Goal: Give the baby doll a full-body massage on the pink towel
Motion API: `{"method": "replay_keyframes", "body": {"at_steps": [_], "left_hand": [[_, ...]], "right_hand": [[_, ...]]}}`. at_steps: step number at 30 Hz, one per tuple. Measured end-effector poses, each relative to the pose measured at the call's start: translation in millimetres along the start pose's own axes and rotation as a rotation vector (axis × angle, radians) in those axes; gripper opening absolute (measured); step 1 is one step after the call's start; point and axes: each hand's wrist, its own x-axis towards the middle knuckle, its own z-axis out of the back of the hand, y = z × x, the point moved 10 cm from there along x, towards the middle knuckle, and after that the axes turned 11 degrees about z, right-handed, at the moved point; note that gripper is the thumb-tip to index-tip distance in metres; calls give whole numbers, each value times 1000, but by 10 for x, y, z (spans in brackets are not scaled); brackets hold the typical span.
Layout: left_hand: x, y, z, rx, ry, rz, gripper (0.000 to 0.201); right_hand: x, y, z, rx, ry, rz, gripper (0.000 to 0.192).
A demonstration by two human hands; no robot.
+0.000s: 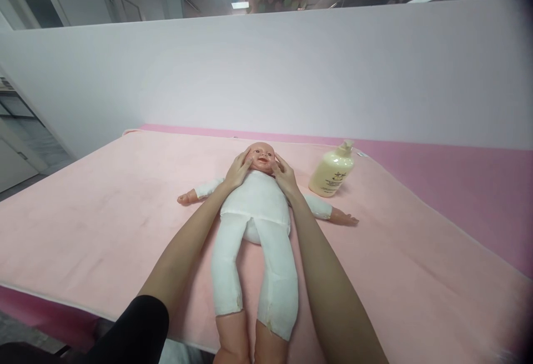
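Two bare hands cup the head of a doll lying face up on a pink blanket.

The doll (256, 208) lies on its back near the middle of the pink blanket (104, 214), arms spread, legs pointing toward the person, dressed in white. The left hand (238, 170) rests against one side of the doll's head, the right hand (285, 175) against the other; each grip is open, fingers spread flat on the cheeks and not closed around anything. Both forearms run alongside the doll's body. A cream pump bottle (333, 170) stands tilted just beyond the doll's outstretched arm on the right-hand side, near it but apart. Behind the doll's head rises a plain white wall (291, 69).
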Motion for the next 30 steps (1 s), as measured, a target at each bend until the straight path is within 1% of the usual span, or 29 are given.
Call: {"method": "replay_keyframes", "body": {"at_steps": [3, 6, 13, 18, 22, 24, 26, 28, 30], "left_hand": [[5, -3, -18, -8, 18, -2, 75], [6, 2, -19, -1, 17, 10, 82], [-26, -90, -18, 72, 18, -71, 67], [-2, -33, 4, 51, -4, -16, 61], [-9, -51, -4, -1, 17, -8, 66], [-13, -52, -5, -13, 19, -8, 73], [-7, -35, -11, -9, 19, -9, 79], [7, -15, -26, 3, 23, -26, 79], [26, 8, -40, 25, 22, -46, 74]], "right_hand": [[-15, 30, -32, 11, 5, -11, 94], [-33, 47, -33, 31, -2, -37, 98], [-18, 46, -34, -15, 52, -38, 90], [-2, 16, -24, -37, 41, -18, 88], [1, 44, 13, -31, -4, 19, 81], [-4, 47, 16, -9, -20, 19, 83], [-9, 37, 3, 7, -19, 6, 91], [-11, 22, -11, 13, -9, -9, 99], [-8, 11, -21, 4, 12, -15, 98]]}}
